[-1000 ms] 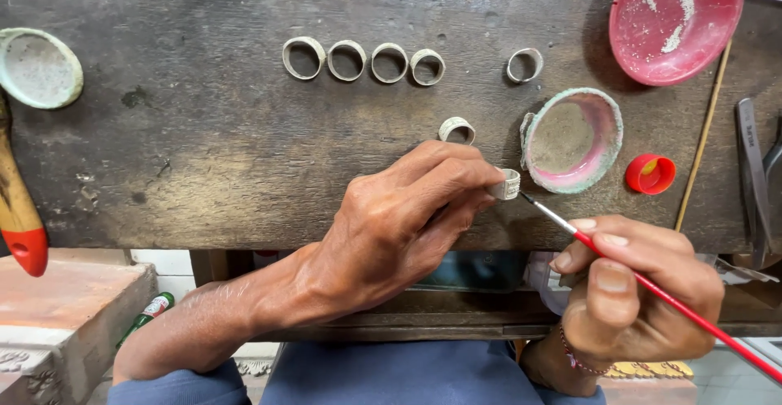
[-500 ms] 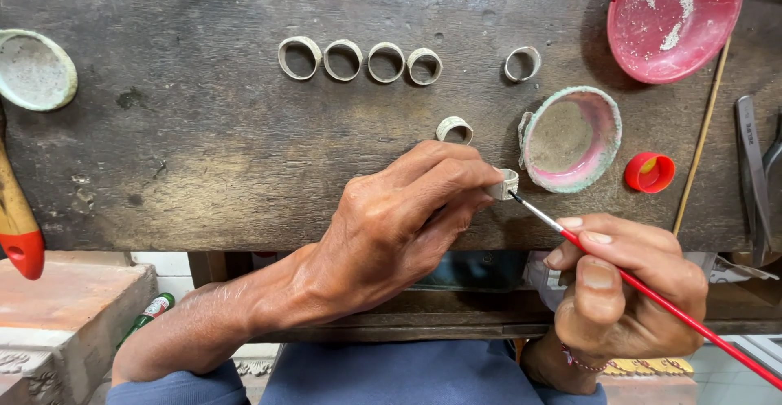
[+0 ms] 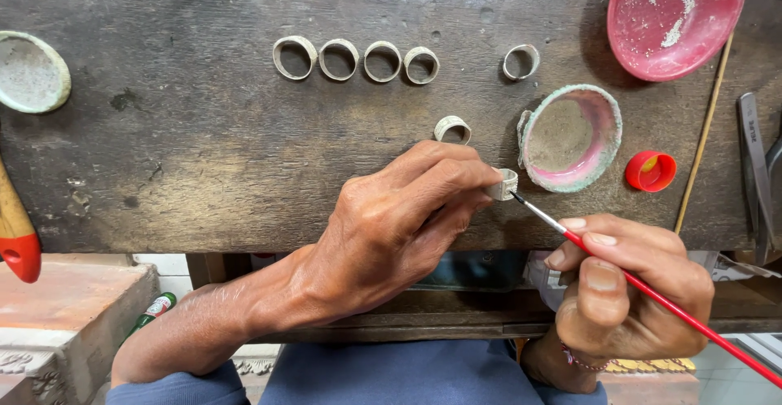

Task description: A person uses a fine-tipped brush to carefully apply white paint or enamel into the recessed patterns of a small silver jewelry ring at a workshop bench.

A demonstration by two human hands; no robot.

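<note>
My left hand (image 3: 403, 218) pinches a small pale metal ring (image 3: 505, 183) between thumb and fingertips, just above the near edge of the dark wooden bench (image 3: 204, 153). My right hand (image 3: 623, 287) grips a thin red-handled brush (image 3: 652, 295); its tip touches the held ring. A row of several similar rings (image 3: 354, 59) lies at the back of the bench. One more ring (image 3: 521, 61) lies to their right, and another ring (image 3: 452, 128) sits just above my left fingers.
A crusted pink-rimmed dish (image 3: 570, 136) stands right of the held ring, with a red bottle cap (image 3: 650, 170) beside it. A red bowl with white powder (image 3: 674, 14) is at back right. A pale dish (image 3: 31, 73), a red-tipped handle (image 3: 16, 238), a thin stick (image 3: 705, 136) and pliers (image 3: 757, 177) flank the bench.
The brush tip has shifted slightly against the held ring. Both hands stay in nearly the same place.
</note>
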